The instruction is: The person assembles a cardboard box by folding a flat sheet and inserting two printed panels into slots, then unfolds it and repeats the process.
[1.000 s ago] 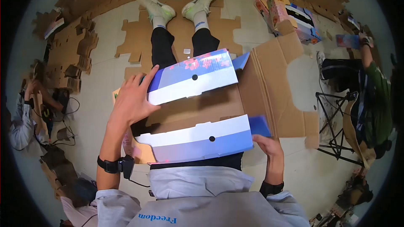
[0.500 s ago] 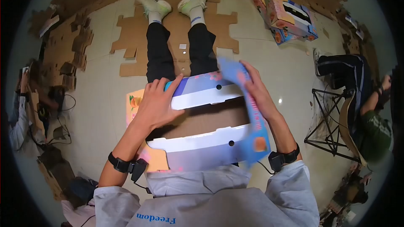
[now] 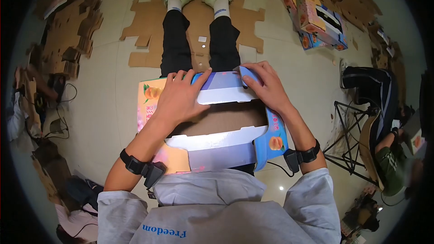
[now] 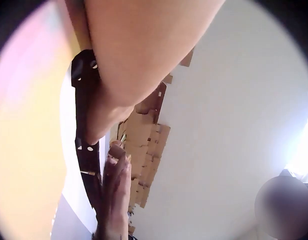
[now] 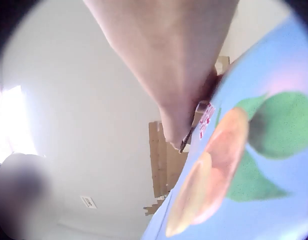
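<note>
A printed cardboard fruit box (image 3: 221, 151) stands across the person's lap, with an oblong opening in its top between two white-edged strips. Its left end is yellow and pink with a peach picture; the right end is a blue panel (image 3: 270, 147), also with a peach. My left hand (image 3: 178, 97) grips the far top strip near its left end, fingers over the outer side and thumb at the opening. At the far right corner, my right hand (image 3: 266, 86) holds the folded-over blue flap, thumb on top. The right wrist view shows the blue side (image 5: 264, 215) close beneath the forearm.
Flattened cardboard (image 3: 196, 29) lies under the outstretched legs. Finished-looking printed boxes (image 3: 316, 20) stand at the far right. A black folding frame (image 3: 350, 140) and a seated person are to the right. Cardboard stacks (image 3: 72, 36) and other people are at the left.
The right hand has moved from low right up to the far right corner. The blue end panel has come over the box's right end, and the brown flaps there are out of sight.
</note>
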The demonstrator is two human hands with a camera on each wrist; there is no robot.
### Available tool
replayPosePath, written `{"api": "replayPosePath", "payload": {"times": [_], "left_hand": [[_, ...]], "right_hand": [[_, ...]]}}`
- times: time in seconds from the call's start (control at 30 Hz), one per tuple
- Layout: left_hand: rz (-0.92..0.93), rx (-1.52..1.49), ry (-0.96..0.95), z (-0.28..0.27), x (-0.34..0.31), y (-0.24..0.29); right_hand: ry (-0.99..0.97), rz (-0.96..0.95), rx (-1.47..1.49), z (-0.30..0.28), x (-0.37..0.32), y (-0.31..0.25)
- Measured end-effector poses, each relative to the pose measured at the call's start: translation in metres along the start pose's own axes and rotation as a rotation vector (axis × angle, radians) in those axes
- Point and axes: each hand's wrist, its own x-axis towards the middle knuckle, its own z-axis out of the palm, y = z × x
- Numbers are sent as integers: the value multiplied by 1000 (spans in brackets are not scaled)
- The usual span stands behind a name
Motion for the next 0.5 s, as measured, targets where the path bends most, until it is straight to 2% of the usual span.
{"api": "replayPosePath", "payload": {"times": [0.23,0.33,0.43,0.5], "left_hand": [[7,-21,33,0,0,0],[-5,-26,24,-1,-1,1],[-11,-32,7,1,0,2],[-12,-37,-5,2,-2,2]], "right_hand": [[21,-36,-119,8,-1,-2],[-27,-64,-199,7,-1,-7],[-68,-206,-404,16,3,0],[-144,-219,-384,20,14,4]]}}
